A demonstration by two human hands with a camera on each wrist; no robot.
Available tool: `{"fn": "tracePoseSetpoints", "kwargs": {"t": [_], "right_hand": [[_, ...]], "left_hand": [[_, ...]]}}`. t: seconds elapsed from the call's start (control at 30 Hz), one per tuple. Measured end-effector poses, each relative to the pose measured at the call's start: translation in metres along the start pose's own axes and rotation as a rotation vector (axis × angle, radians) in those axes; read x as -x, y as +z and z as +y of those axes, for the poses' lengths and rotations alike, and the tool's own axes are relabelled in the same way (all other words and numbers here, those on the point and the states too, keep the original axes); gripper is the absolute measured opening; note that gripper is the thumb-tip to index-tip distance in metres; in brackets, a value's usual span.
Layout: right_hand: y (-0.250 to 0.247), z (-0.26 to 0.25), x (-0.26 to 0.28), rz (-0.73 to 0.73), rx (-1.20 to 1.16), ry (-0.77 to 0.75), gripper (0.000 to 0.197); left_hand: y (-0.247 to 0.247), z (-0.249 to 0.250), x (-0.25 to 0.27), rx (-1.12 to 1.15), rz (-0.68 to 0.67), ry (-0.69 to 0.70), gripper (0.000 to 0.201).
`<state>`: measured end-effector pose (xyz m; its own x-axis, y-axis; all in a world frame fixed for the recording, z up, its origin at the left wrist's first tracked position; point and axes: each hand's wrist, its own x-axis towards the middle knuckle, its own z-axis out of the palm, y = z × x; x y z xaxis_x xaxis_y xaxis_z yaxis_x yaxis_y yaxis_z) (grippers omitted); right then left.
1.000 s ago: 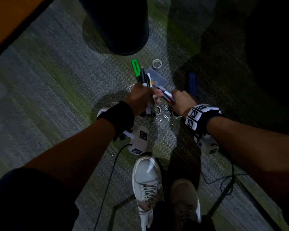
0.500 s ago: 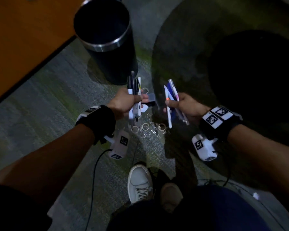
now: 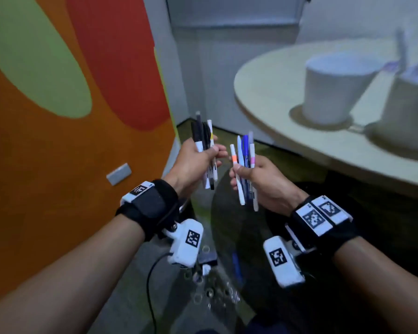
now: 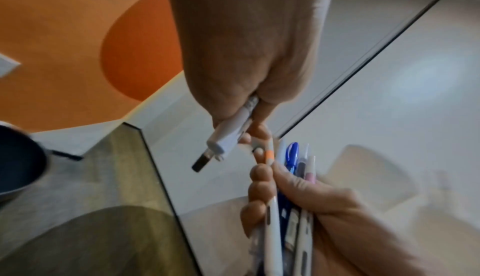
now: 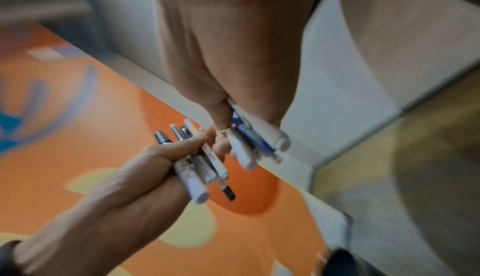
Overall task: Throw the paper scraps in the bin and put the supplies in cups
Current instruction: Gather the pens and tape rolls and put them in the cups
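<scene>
My left hand [image 3: 198, 160] grips a bundle of black and white markers [image 3: 204, 143], held upright in front of me. My right hand [image 3: 256, 182] grips several pens [image 3: 245, 165], white and blue ones with orange and pink bands. The two hands are close together, almost touching. The left wrist view shows the left-hand markers [image 4: 231, 134] from below with the right-hand pens [image 4: 285, 177] beside them. In the right wrist view the right-hand pens [image 5: 254, 138] are blurred next to the left-hand markers [image 5: 197, 169]. Two white cups [image 3: 333, 88] stand on the round table [image 3: 270, 112] at the right; the far one [image 3: 410, 112] holds pens.
An orange, red and green wall panel [image 3: 70, 116] stands close on the left. Small rings and clips [image 3: 210, 290] and a blue item [image 3: 235, 263] lie on the carpet below my wrists. The dark bin rim [image 4: 18, 157] shows at the left edge of the left wrist view.
Both hands have risen from the floor with their pens, and my view has lifted from the carpet and bin to the table and cups.
</scene>
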<state>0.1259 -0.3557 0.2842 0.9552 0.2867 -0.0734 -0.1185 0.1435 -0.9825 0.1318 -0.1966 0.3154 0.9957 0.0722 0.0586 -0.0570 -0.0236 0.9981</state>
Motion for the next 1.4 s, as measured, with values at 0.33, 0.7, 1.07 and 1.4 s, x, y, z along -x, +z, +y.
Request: {"fn": "tracePoseSetpoints", "kwargs": {"t": [0.33,0.7,1.07,1.4], "right_hand": [[-0.041,-0.205,0.11,0.104,0.084,-0.482,0.016],[-0.176,-0.252,0.094,0.506,0.016,-0.615,0.017],[-0.207,-0.222,0.079,0.587,0.173,-0.503,0.024],[-0.201,-0.259,0.101,0.636,0.453,-0.691,0.015]], "left_hand": [[0.116,0.175,0.036,0.169,0.094,0.443,0.006],[0.265,0.193,0.018,0.299,0.057,0.424,0.011],[0.305,0.158,-0.005,-0.026,0.009,0.391,0.03],[0.288,0.186,0.006,-0.251,0.05,0.698,0.037]]}}
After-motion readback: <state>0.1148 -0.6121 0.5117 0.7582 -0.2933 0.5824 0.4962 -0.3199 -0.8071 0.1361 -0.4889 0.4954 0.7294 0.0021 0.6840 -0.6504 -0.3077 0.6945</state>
